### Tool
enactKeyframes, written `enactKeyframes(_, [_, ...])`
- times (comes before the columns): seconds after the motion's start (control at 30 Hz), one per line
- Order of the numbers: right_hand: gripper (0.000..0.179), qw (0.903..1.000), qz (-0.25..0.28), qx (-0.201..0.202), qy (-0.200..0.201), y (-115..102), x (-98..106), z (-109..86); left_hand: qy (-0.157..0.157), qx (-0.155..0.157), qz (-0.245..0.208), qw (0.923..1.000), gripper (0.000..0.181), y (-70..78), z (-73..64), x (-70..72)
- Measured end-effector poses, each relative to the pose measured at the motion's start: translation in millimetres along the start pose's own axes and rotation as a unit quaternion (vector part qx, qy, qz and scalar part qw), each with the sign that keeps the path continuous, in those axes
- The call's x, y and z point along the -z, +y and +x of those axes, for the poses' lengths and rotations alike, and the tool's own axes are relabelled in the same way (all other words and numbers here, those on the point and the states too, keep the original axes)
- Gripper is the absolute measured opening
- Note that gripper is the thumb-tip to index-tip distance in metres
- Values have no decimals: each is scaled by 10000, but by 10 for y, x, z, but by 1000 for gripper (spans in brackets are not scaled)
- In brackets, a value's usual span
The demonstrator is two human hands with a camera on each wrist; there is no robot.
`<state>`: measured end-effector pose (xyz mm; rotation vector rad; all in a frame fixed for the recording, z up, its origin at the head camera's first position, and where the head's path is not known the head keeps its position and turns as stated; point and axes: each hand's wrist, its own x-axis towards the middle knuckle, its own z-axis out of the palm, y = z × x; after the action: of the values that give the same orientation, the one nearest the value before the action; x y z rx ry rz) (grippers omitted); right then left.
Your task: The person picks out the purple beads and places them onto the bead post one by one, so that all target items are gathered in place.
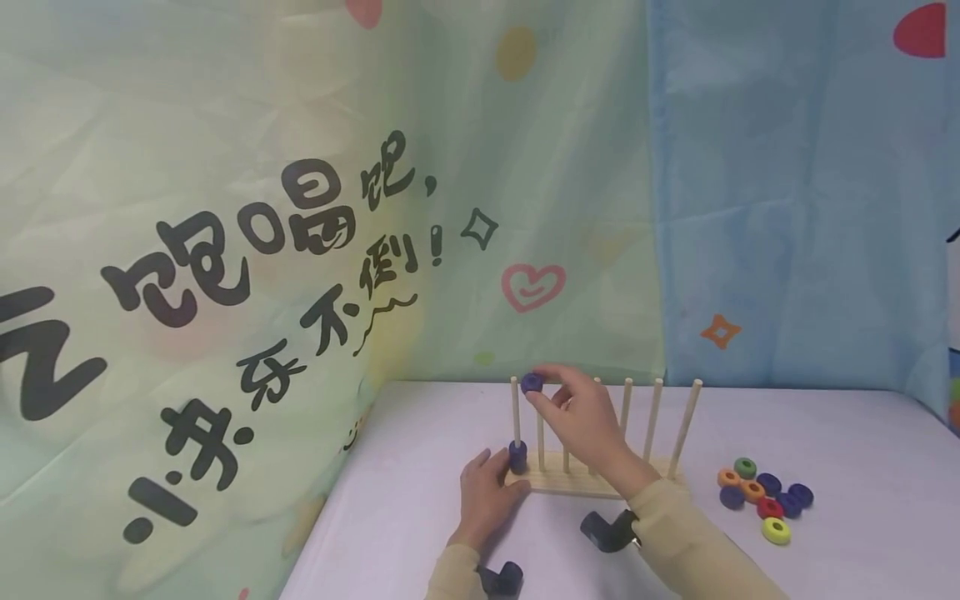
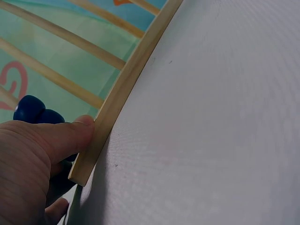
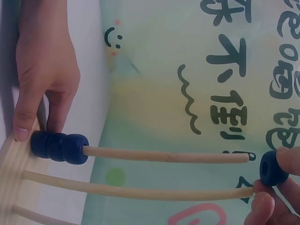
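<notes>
A wooden peg stand with several upright pegs rests on the table. My left hand grips the left end of its base, the thumb lying along the front edge in the left wrist view. Beside those fingers, a stack of blue beads sits low on the leftmost peg. Up at peg-top height, my right hand pinches a single blue bead between thumb and fingers. That bead's hole faces the leftmost peg's tip, with a small gap between them in the right wrist view.
To the right of the stand lie loose beads: a green bead, a yellow bead, a red bead, orange and blue ones. Printed cloth hangs behind the white table. Black wrist devices sit by both sleeves.
</notes>
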<state>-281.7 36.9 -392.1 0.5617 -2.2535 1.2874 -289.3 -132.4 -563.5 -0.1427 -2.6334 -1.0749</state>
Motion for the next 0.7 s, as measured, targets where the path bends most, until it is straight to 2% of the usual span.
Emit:
enactKeyframes(0.27, [32, 9981, 316, -476, -224, -39, -25, 95, -2, 90, -60, 9999, 55, 35, -17, 30])
enactKeyframes(0.43, [33, 9974, 406, -512, -300, -85, -49, 128, -47, 214, -95, 9997, 56, 22, -21, 24])
enactKeyframes(0.7, [34, 9986, 91, -436, -284, -86, -109, 177, -40, 232, -39, 9997, 56, 2, -7, -12])
